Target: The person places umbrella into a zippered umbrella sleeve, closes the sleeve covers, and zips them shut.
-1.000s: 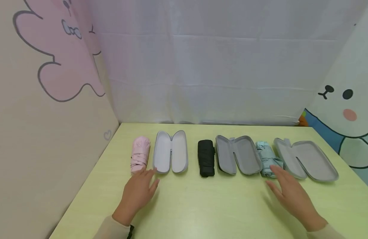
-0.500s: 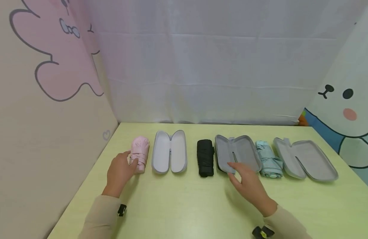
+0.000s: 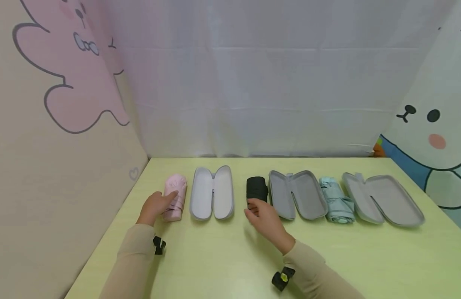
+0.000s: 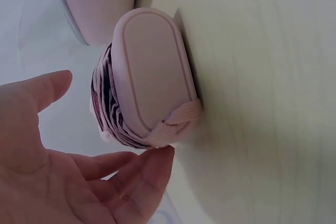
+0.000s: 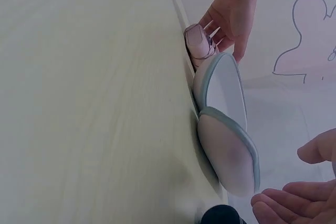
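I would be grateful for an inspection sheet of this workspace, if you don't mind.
Surface: yellow-green table, objects in one row.
Job's things: pink umbrella, black umbrella and teal umbrella, all folded; white-lined case, middle gray case and right gray case, all open.
Clutter: nothing seen.
Grips: left hand at the pink umbrella, contact uncertain; right hand by the black umbrella, holding nothing.
Cables: nothing seen.
Surroundings: white curtain behind, cartoon prints either side.

Head view: even, diffuse light, pale glare on the near table (image 3: 223,265), faint soft shadow beside the right hand (image 3: 267,221); wrist views: dimmer, greyer, slightly soft.
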A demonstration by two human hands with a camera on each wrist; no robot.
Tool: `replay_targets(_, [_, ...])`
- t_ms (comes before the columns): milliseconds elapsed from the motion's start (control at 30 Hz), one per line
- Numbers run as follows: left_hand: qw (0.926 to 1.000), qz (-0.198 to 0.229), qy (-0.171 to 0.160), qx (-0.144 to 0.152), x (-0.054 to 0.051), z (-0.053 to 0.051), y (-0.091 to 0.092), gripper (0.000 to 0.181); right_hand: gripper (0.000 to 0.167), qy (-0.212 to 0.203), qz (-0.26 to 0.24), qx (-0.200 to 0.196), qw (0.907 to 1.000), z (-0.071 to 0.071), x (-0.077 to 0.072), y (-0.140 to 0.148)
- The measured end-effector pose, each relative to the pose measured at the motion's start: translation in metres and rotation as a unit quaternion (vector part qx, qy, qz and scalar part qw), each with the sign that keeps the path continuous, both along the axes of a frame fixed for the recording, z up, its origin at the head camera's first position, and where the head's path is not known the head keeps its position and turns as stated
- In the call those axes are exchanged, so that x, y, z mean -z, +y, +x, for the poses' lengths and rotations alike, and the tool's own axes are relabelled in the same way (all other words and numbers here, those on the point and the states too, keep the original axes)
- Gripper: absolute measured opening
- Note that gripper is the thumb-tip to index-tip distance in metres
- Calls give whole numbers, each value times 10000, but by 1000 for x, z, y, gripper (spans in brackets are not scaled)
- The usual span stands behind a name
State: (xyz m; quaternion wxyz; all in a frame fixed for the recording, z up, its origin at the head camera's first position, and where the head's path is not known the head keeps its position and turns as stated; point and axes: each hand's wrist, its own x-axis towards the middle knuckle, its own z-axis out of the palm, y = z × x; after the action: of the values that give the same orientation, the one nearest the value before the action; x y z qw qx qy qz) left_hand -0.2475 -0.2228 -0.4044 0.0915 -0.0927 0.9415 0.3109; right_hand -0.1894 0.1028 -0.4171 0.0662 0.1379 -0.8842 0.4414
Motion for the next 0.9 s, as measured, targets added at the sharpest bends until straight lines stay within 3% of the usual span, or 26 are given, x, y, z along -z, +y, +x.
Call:
replay_targets(200, [9998, -166, -81, 13, -1, -1, -1, 70, 44, -678, -498, -68, 9964, -13, 4, -23])
replay_targets(400, [9999, 130, -78, 0, 3, -4, -2, 51, 53, -1340, -770, 92, 9879, -20, 9, -39])
replay_targets(533, [9983, 548, -93, -146, 8, -7, -6, 52, 54, -1594, -869, 224, 9831, -22, 13, -44])
replay_targets(667, [9952, 888, -253, -338, 15, -10, -10, 64, 53, -1740, -992, 293, 9793, -24, 16, -48])
replay_targets(767, [9943, 934, -318, -410, 19, -12, -11, 70, 51, -1772, -1000, 304, 9786, -25, 18, -49])
replay_targets(900, [9940, 955, -221, -477, 23, -13, -10, 64, 50, -1816, -1007, 332, 9776, -25, 21, -50])
